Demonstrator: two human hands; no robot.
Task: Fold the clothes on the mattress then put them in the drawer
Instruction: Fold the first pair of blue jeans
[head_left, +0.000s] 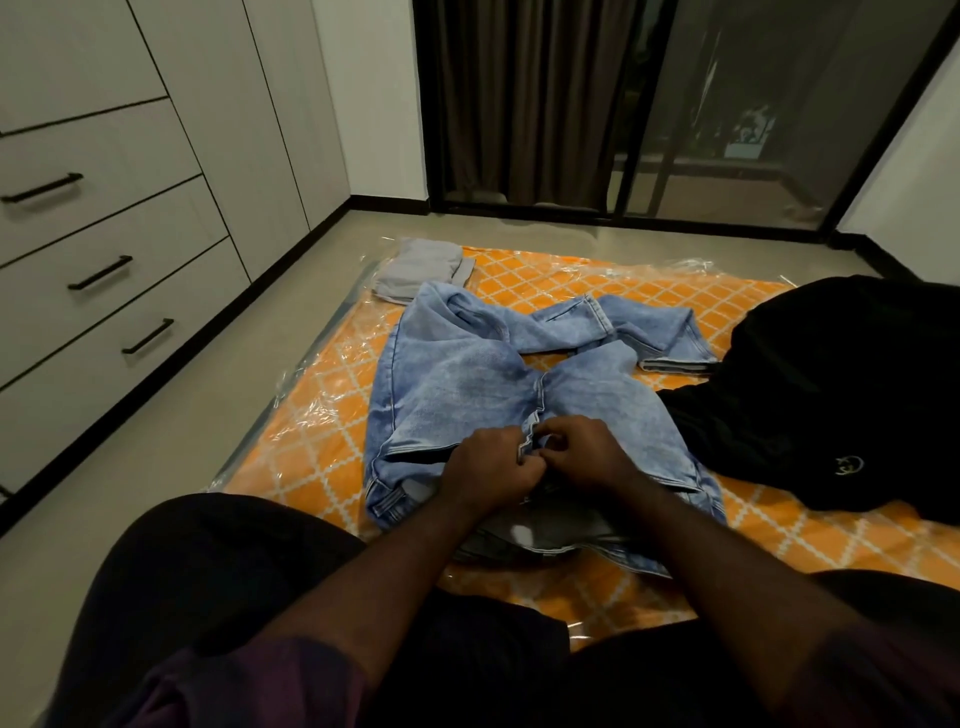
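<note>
Both hands meet at the jeans' (467, 374) fly near the waistband: the left hand (488, 467) and right hand (587, 457) curl their fingers, pinching the denim. The legs sprawl away across the orange mattress (311, 426). A black garment (831, 389) lies right, a folded grey garment (421, 270) beyond, drawers (104, 270) left.

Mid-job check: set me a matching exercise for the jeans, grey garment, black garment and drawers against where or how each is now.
1. jeans
2. grey garment
3. black garment
4. drawers

A. folded, at the far left corner of the mattress
B. shut, along the left
C. pinched at the fly by the left hand and right hand
D. heaped on the mattress's right side

Pairs: 1-C, 2-A, 3-D, 4-B
</note>
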